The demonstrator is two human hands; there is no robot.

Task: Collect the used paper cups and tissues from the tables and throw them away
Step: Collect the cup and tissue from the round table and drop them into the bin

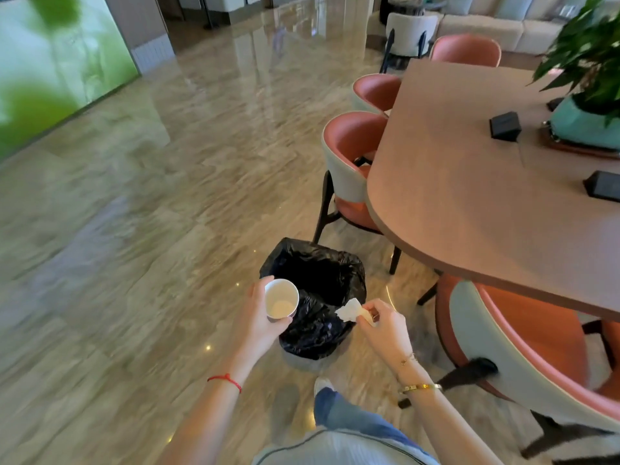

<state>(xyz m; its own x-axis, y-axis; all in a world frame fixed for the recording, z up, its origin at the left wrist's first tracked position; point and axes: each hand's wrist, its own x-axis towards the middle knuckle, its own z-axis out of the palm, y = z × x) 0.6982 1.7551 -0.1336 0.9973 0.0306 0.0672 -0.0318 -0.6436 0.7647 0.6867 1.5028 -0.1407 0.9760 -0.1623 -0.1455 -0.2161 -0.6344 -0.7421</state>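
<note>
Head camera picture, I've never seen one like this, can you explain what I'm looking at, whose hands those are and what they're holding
There is one picture, taken by a wide-angle camera worn on a person's head, looking forward and down. No machine is involved: the two bare arms at the bottom belong to the wearer. The left hand grips a white paper cup, which looks about empty. The right hand pinches a crumpled white tissue. Both are held above a bin lined with a black bag, standing on the glossy floor. To the right is a brown table with pink chairs around it, carrying a potted plant and small black boxes.
</note>
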